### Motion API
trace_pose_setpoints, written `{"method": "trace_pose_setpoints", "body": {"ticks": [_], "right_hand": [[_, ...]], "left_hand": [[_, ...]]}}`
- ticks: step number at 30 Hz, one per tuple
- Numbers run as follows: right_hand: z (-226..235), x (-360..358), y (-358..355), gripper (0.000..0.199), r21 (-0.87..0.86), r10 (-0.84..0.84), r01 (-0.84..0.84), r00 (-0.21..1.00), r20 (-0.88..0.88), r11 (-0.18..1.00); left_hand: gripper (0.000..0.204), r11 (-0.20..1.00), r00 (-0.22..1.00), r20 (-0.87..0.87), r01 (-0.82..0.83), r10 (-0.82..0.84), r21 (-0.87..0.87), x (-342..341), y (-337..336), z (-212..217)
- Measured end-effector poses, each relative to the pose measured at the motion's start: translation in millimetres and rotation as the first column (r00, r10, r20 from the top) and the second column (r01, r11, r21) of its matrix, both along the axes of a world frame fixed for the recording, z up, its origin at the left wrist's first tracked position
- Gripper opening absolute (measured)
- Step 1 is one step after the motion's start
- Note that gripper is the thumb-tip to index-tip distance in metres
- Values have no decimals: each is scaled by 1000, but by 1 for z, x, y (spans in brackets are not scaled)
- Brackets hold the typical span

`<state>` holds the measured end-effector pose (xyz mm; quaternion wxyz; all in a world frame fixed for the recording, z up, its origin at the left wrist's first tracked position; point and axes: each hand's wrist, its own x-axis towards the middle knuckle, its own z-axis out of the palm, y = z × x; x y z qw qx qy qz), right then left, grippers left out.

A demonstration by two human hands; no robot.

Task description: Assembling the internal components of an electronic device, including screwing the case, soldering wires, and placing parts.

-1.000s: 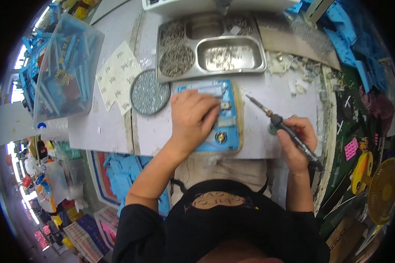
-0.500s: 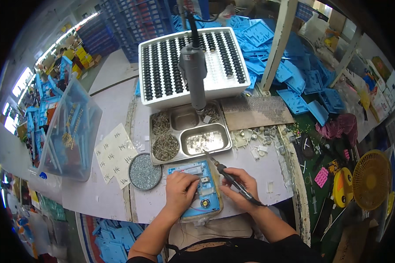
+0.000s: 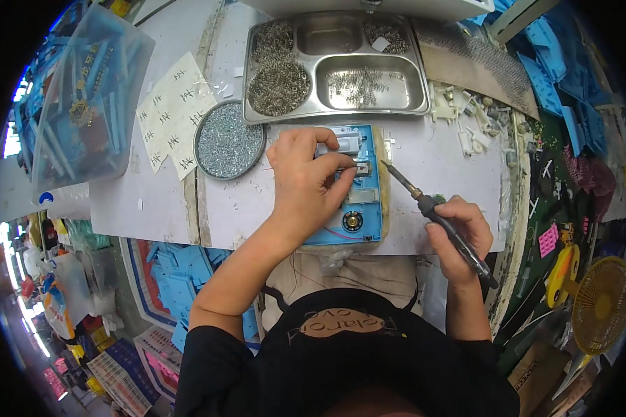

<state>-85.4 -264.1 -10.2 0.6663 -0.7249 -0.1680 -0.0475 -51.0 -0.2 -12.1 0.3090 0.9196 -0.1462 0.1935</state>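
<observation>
Far L: clear bin (image 3: 62,167), blue parts (image 3: 104,90). Rnd dish (image 3: 227,178), grey bits (image 3: 229,142). L hand (image 3: 301,174) over blue panel (image 3: 362,182), thumb + fingers narrow; can't tell if pinching anything. Panel flat, nr side of steel tray (image 3: 355,115). R hand (image 3: 462,236) grips soldering iron (image 3: 428,203), tip (image 3: 392,172) by panel's R edge.

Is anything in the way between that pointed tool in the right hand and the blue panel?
Nothing visible blocks the pointed tool in the right hand from the panel's right side; only the tan pad edges out there. The left hand covers part of the blue panel's left side.
</observation>
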Motion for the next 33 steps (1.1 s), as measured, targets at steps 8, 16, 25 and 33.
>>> {"method": "trace_pose_setpoints", "body": {"ticks": [8,16,25,33], "right_hand": [[-1,11,-2,30,-65,68,-64,996,61,996],[-4,8,-8,27,-83,48,-48,999,-5,995],[-5,11,-5,27,-87,59,-57,998,21,995],[-8,15,-1,28,-77,39,-37,999,22,996]], "left_hand": [[13,997,997,-68,25,-21,70,2,-5,7],[12,983,997,-71,54,-42,176,3,-9,12],[10,988,993,-115,34,-17,152,6,-13,15],[10,984,996,-86,-3,19,179,10,-17,11]]}}
